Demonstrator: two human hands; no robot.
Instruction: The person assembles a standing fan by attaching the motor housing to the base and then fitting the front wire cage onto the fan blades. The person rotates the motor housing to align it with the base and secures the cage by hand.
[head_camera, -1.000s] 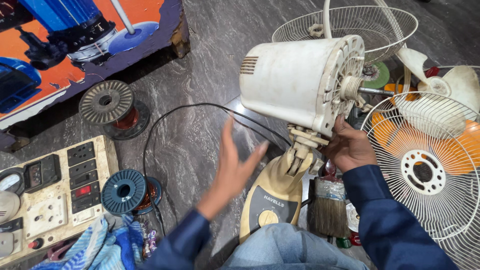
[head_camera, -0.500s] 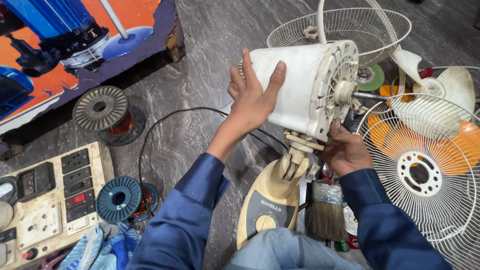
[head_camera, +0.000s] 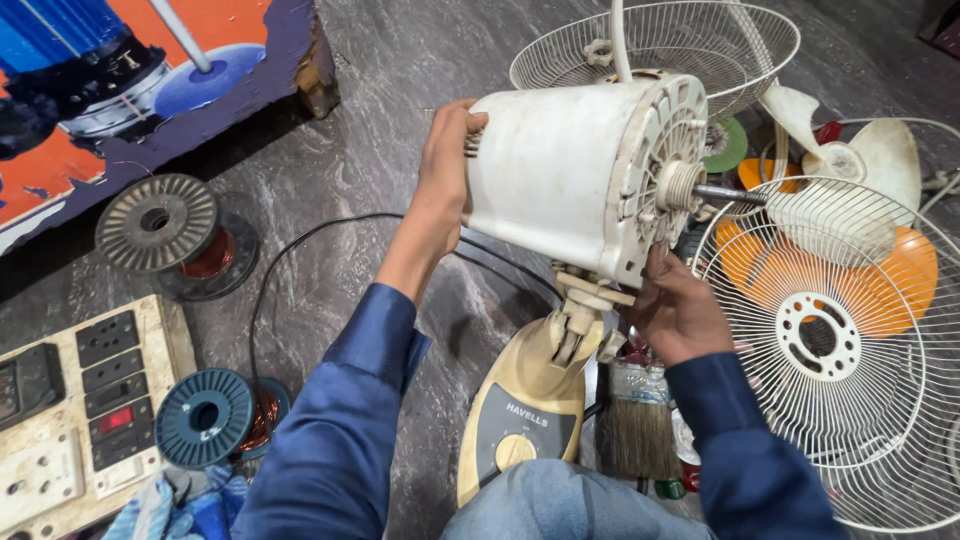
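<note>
Both hands on a dismantled table fan's motor housing (head_camera: 570, 175).

Left hand (head_camera: 445, 175) grips the smooth white plastic cylinder's rear; right hand (head_camera: 675, 310) clasps beneath its ribbed front, beside the round wire guard (head_camera: 830, 350).

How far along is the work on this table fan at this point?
Done: the wire guard and the blades are off and lie on the floor, leaving the motor shaft bare. In hand: the left hand grips the rear of the motor housing; the right hand sits under its front. Left: the housing is closed and on its stand.
</note>
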